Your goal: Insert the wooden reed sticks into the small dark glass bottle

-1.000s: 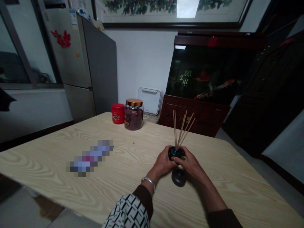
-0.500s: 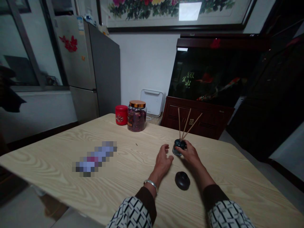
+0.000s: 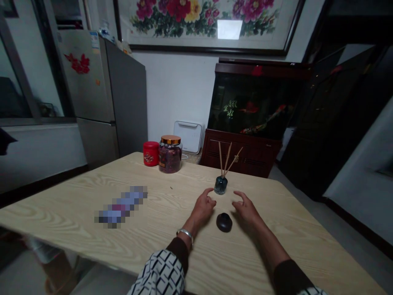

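Observation:
A dark glass reed diffuser bottle (image 3: 220, 185) stands upright on the table (image 3: 147, 221), with three thin reed sticks (image 3: 226, 157) fanning out of its neck. My left hand (image 3: 204, 206) is just in front and left of the bottle, fingers apart and holding nothing. To the right of it, my right hand (image 3: 246, 208) is also apart from the bottle, its index finger and thumb spread with nothing between them. Between my wrists lies a round dark brown lid-like piece (image 3: 224, 222), touched by neither hand.
A red canister (image 3: 150, 154) and a copper-lidded glass jar (image 3: 170, 154) of dried flowers stand at the table's back edge. A blurred-out long object (image 3: 123, 207) lies on the left. Behind are a white appliance (image 3: 188, 137), a fridge (image 3: 127, 98) and a fish tank (image 3: 245, 102).
My right hand has let go of the diffuser bottle and drawn back to the right. The bottle now stands alone. The camera view has tilted up and turned slightly right.

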Action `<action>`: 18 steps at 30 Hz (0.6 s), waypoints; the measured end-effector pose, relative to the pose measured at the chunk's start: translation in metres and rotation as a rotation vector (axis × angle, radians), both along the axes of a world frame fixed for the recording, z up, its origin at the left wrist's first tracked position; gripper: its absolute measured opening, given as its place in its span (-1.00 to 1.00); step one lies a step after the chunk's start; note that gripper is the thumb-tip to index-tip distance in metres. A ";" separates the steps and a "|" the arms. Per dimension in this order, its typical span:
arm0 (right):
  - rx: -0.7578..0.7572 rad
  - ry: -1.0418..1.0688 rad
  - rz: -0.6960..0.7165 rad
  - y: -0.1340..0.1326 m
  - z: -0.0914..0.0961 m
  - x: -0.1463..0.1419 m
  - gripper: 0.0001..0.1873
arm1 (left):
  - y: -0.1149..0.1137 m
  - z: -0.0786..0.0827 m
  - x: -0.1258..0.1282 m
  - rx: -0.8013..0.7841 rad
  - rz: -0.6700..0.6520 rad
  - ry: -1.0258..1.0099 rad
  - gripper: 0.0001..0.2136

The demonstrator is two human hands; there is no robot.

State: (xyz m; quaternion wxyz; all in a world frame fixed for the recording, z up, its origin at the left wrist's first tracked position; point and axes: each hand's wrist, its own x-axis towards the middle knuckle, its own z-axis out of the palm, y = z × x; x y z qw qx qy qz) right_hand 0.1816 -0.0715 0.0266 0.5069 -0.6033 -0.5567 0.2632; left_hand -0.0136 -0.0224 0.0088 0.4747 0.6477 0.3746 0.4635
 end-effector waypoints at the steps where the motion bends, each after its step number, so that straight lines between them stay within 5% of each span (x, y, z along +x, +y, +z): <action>1: -0.046 0.096 0.054 -0.011 0.019 -0.003 -0.29 | -0.006 0.013 -0.003 -0.019 -0.069 -0.037 -0.40; 7: 0.145 0.499 0.405 -0.061 0.159 -0.020 -0.09 | -0.039 0.131 -0.029 -0.013 -0.444 -0.515 -0.18; 11: 0.328 0.551 0.564 -0.079 0.227 -0.027 -0.10 | -0.061 0.209 -0.049 0.061 -0.598 -0.734 -0.22; 15: 0.458 0.548 0.584 -0.090 0.256 -0.032 -0.17 | -0.076 0.248 -0.067 0.119 -0.664 -0.864 -0.26; 18: 0.475 0.574 0.566 -0.096 0.243 -0.034 -0.19 | -0.080 0.240 -0.072 0.109 -0.653 -0.952 -0.26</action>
